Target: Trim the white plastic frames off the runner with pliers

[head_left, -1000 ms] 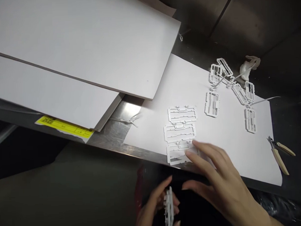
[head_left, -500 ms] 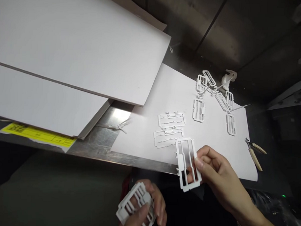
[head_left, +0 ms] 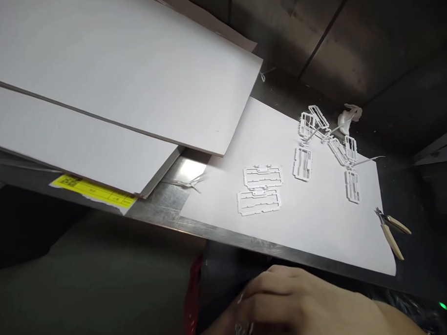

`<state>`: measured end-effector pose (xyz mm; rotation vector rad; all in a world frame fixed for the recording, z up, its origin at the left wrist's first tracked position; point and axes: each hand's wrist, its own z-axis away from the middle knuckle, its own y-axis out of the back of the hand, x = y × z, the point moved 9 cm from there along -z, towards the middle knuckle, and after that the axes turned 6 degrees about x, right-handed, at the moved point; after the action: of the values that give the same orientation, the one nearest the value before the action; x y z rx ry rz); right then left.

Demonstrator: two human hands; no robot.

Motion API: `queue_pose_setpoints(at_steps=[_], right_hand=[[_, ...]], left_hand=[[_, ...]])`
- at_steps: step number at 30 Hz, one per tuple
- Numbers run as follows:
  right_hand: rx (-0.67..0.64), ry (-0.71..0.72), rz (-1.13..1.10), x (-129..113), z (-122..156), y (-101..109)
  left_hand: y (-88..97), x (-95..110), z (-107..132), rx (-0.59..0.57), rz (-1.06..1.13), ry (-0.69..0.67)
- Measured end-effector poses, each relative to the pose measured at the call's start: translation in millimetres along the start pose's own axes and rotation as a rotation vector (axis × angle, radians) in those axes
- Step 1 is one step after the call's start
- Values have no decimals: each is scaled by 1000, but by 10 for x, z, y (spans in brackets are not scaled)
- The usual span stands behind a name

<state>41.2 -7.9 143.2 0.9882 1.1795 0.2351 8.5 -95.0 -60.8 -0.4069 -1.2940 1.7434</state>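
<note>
At the bottom edge my right hand [head_left: 301, 301] is bent over, back of the hand up, with its fingers curled and blurred. My left hand [head_left: 220, 329] is partly in view beneath and beside it, its fingers hidden. Small pale bits show between the hands, too smeared to name. Beyond them, two white plastic frames with inner bars lie one above the other on a white sheet: the upper frame [head_left: 263, 177] and the lower frame [head_left: 259, 201].
More white plastic frames [head_left: 302, 163], some joined by thin sprues, lie at the sheet's far right. Cream-handled nippers [head_left: 392, 235] rest by the right edge of the white sheet [head_left: 321, 232]. Large white boards [head_left: 113, 68] cover the left, with a yellow label [head_left: 96, 191] under them.
Both hands have come together low at the bottom edge. The frames they held are no longer clearly visible. The view has shifted slightly; the frames on the sheet lie as before.
</note>
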Motion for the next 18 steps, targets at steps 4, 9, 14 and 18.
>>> queue_pose_setpoints(at_steps=[4, 9, 14, 18], right_hand=[[385, -267, 321, 402, 71, 310], [426, -277, 613, 528, 179, 117], [648, -242, 363, 339, 360, 65], [979, -685, -422, 770, 738, 244]], left_hand=[[-237, 20, 10, -151, -49, -68], [-271, 275, 70, -164, -108, -241], [-297, 500, 89, -88, -25, -346], [-221, 452, 96, 12, 9, -306]])
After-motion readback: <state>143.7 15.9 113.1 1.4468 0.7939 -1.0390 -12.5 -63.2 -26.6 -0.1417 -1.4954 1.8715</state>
